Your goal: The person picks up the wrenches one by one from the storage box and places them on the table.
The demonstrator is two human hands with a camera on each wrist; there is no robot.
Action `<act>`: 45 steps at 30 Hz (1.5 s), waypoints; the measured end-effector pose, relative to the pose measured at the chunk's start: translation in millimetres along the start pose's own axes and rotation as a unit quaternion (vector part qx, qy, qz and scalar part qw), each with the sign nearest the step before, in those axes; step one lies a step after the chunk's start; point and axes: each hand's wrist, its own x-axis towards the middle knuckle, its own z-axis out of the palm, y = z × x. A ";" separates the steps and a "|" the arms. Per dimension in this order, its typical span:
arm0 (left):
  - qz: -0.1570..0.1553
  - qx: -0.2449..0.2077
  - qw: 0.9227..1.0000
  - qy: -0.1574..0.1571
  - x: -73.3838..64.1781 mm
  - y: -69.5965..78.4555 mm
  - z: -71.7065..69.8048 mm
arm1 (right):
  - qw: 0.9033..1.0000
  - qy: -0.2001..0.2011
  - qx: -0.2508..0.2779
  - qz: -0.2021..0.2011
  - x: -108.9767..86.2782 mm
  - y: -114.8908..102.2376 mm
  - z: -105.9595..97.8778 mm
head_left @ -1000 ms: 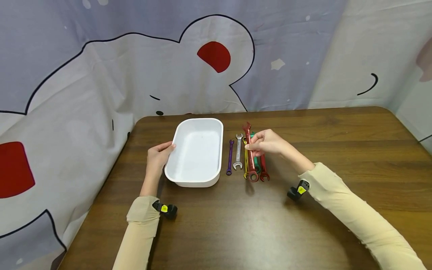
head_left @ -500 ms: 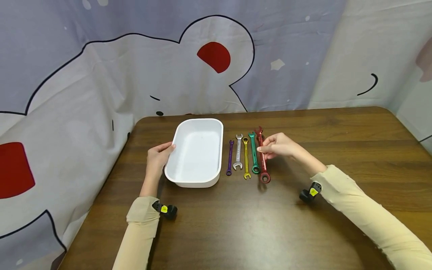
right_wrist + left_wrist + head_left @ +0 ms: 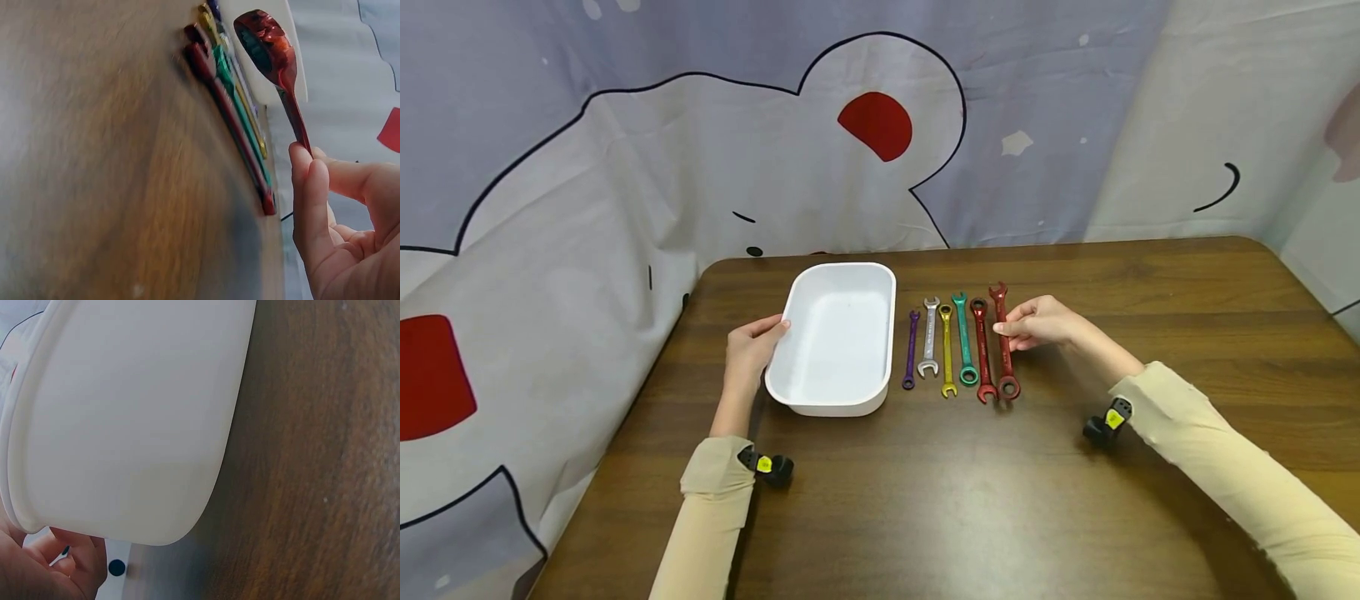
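Note:
My right hand [image 3: 1037,322] pinches a red combination wrench [image 3: 1004,350] by its shaft between thumb and fingers. In the right wrist view this wrench [image 3: 280,56] is raised off the table, its ring end toward the camera. Just left of it lies a second red wrench [image 3: 982,350]. Further left, roughly parallel, are a green wrench [image 3: 965,340], a yellow wrench [image 3: 947,350], a silver wrench [image 3: 929,337] and a purple wrench [image 3: 912,350]. My left hand [image 3: 752,354] grips the left rim of a white rectangular tub [image 3: 831,342], thumb over the edge and fingers outside.
The wooden table [image 3: 925,500] runs back to a printed curtain [image 3: 700,158] hanging behind it. The tub's tall side wall [image 3: 131,419] fills much of the left wrist view. A wrist camera [image 3: 1105,423] sits on the right sleeve, another camera [image 3: 769,467] on the left.
My right hand has carried the red wrench rightward, from above the yellow and green wrenches to right of the second red one, which now shows uncovered. The left hand and tub stay put.

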 end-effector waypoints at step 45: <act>-0.001 -0.006 1.000 0.005 0.0 0.2 1.1 | 0.997 0.027 -0.055 0.035 24.0 10.4 -3.6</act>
